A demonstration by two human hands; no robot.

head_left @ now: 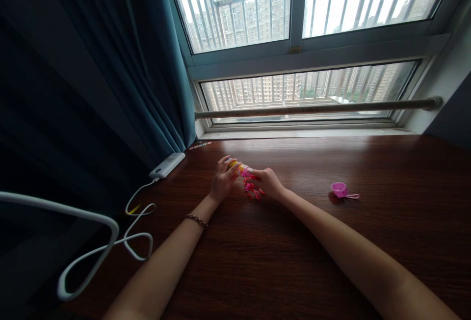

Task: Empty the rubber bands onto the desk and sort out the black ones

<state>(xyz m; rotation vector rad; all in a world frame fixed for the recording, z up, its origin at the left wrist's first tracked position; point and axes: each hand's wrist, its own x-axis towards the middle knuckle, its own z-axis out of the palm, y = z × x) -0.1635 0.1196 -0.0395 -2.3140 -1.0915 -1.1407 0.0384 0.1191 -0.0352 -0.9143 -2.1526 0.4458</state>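
Note:
My left hand (222, 180) is wrapped round a small clear container (240, 167) with yellow and pink in it. The container lies tilted, its right end lower and facing my right hand (269, 183). The fingers of that hand are drawn together at this end, by the pink contents. What they pinch, if anything, is too small to tell. Below the container, between both hands, a little heap of pink and red pieces (253, 191) rests on the wooden table. A bracelet (196, 220) circles my left wrist.
Farther right on the brown table (294, 256) sits a small pink cup (339, 190) with a looped handle. A white power bank (167, 165) with a white cable (139, 231) lies at the left, beside a blue curtain (162, 79). A rail (316, 109) crosses the window behind.

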